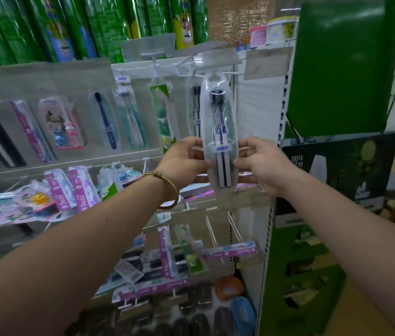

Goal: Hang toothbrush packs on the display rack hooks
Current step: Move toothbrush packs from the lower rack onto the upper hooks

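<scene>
**Shop shelving: pack held upright at the top-row hook**

Shop shelving fills the head view. Tall green spray cans (109, 27) line the top shelf, a white display rack (257, 105) carries rows of hanging toothbrushes below them, and a green cardboard stand (337, 69) rises at the right.

At the rack's right end, both hands hold a clear blister toothbrush pack (219, 112) with two dark-bristled brushes inside. Its long axis runs vertically, bristles up and handles down. The left hand (186, 158), with a gold wire bangle (167, 187) at the wrist, pinches the pack's left edge low down. The right hand (257, 161) pinches the right edge at the same height, fingers curled round it.

The hang tab at the top of the pack sits level with a white wire hook (234, 73). Blur hides whether the hole is already threaded onto it. The hands are well below the tab, so the next move likely depends on steering that far upper end along the hook towards the rack, just beside the dark-brush pack (195, 110) hanging to the left.
</scene>
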{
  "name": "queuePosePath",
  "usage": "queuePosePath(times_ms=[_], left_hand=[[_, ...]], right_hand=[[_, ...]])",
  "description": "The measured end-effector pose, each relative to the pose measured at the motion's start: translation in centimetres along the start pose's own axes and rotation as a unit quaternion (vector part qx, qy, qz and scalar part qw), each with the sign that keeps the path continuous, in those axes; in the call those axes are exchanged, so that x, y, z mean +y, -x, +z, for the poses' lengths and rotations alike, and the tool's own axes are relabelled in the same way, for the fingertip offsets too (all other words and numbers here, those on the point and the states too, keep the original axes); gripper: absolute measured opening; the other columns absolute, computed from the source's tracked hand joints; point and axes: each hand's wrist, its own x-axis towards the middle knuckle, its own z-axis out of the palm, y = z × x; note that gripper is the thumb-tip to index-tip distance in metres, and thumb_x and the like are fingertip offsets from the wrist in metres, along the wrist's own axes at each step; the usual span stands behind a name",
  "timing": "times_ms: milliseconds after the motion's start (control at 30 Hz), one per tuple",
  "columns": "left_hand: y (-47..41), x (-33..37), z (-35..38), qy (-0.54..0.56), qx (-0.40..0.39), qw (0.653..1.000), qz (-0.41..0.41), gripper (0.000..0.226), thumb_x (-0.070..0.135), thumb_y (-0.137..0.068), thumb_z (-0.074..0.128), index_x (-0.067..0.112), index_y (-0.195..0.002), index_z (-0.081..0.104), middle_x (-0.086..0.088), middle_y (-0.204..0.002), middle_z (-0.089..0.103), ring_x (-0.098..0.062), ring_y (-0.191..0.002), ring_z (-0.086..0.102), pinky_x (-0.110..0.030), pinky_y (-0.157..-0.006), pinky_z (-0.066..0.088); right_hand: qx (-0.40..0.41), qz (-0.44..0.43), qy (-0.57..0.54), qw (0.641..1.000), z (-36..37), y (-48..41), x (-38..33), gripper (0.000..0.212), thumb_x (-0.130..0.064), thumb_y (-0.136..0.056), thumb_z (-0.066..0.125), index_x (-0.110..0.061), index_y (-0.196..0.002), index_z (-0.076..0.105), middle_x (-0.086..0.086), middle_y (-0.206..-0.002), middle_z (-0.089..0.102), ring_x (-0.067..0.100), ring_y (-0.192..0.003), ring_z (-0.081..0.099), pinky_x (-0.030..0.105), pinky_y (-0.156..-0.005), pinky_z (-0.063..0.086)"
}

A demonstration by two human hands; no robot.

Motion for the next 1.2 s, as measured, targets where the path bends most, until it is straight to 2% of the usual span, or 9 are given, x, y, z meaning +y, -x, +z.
queuePosePath(times_ms=[200,367,433,533,633,767,967,1067,1200], left_hand=[[-1.4,0.6,0.1,-0.006,0.026,1.0,-0.009,0.029,-0.011,-0.09,0.061,0.016,-0.1,0.06,-0.013,-0.098,0.072,-0.028,-0.085,0.073,-0.042,-0.069,0.063],[-2.3,0.7,-0.1,-0.019,0.034,0.999,-0.005,0.03,-0.012,-0.089,0.061,0.013,-0.104,0.061,-0.017,-0.101,0.072,-0.031,-0.088,0.074,-0.047,-0.071,0.063],[-2.7,0.6,0.1,-0.009,0.039,0.999,-0.007,0.029,-0.014,-0.088,0.061,0.01,-0.105,0.061,-0.018,-0.1,0.072,-0.031,-0.085,0.074,-0.044,-0.067,0.063],[-3.3,0.4,0.1,0.001,0.043,0.999,-0.011,0.029,-0.016,-0.088,0.06,0.009,-0.104,0.06,-0.015,-0.096,0.072,-0.023,-0.074,0.074,-0.036,-0.059,0.062],[-4.1,0.3,-0.2,-0.016,0.054,0.998,-0.015,0.03,-0.014,-0.087,0.062,0.009,-0.107,0.061,-0.015,-0.098,0.073,-0.026,-0.078,0.074,-0.04,-0.064,0.063],[-5.7,-0.3,-0.7,-0.033,0.06,0.998,-0.014,0.031,-0.011,-0.086,0.065,0.012,-0.107,0.063,-0.015,-0.099,0.074,-0.03,-0.086,0.075,-0.048,-0.074,0.062],[-7.7,-1.2,-0.8,-0.046,0.076,0.996,-0.006,0.03,-0.016,-0.086,0.061,0.01,-0.102,0.063,-0.017,-0.099,0.074,-0.029,-0.086,0.074,-0.036,-0.07,0.063],[-8.4,-1.9,-1.3,-0.052,0.075,0.996,-0.009,0.031,-0.013,-0.088,0.061,0.014,-0.102,0.064,-0.015,-0.1,0.074,-0.027,-0.089,0.074,-0.04,-0.077,0.063],[-9.1,-2.5,-1.8,-0.047,0.069,0.996,-0.02,0.031,-0.01,-0.09,0.061,0.015,-0.107,0.064,-0.015,-0.102,0.074,-0.028,-0.09,0.074,-0.044,-0.078,0.062]], right_hand=[[-0.015,-0.001,0.009,1.0,-0.8,-1.8,-0.6,0.031,0.009,-0.092,0.057,-0.014,-0.113,0.061,0.012,-0.101,0.071,0.03,-0.094,0.071,0.043,-0.072,0.061],[-0.019,-0.005,0.008,1.0,-1.1,-3.0,-0.5,0.03,0.009,-0.092,0.057,-0.012,-0.113,0.061,0.011,-0.099,0.071,0.03,-0.094,0.071,0.052,-0.081,0.06],[-0.022,-0.006,0.02,1.0,-1.3,-3.6,-0.4,0.03,0.009,-0.092,0.057,-0.014,-0.11,0.062,0.011,-0.098,0.071,0.029,-0.094,0.071,0.052,-0.084,0.059],[-0.038,-0.002,0.024,0.999,-1.4,-4.4,-0.3,0.031,0.008,-0.093,0.057,-0.012,-0.116,0.06,0.012,-0.104,0.071,0.027,-0.094,0.072,0.048,-0.078,0.062],[-0.051,-0.001,0.017,0.999,-1.5,-5.3,-0.1,0.029,0.007,-0.094,0.057,-0.012,-0.115,0.06,0.014,-0.108,0.07,0.029,-0.093,0.072,0.043,-0.072,0.062],[-0.047,-0.003,0.044,0.998,-1.5,-7.3,0.5,0.026,0.004,-0.092,0.062,-0.014,-0.11,0.062,0.013,-0.108,0.07,0.031,-0.096,0.071,0.049,-0.078,0.061],[-0.054,-0.018,0.113,0.992,-0.8,-10.3,0.6,0.038,0.013,-0.089,0.057,-0.021,-0.105,0.063,0.009,-0.106,0.069,0.031,-0.101,0.068,0.051,-0.089,0.057],[-0.058,-0.019,0.11,0.992,-0.6,-11.4,1.5,0.038,0.009,-0.089,0.058,-0.025,-0.105,0.064,0.006,-0.108,0.07,0.029,-0.1,0.069,0.049,-0.087,0.058],[-0.062,-0.02,0.09,0.994,-0.5,-12.3,2.3,0.03,0.001,-0.093,0.06,-0.027,-0.1,0.064,0.005,-0.105,0.072,0.025,-0.098,0.071,0.049,-0.087,0.058]])
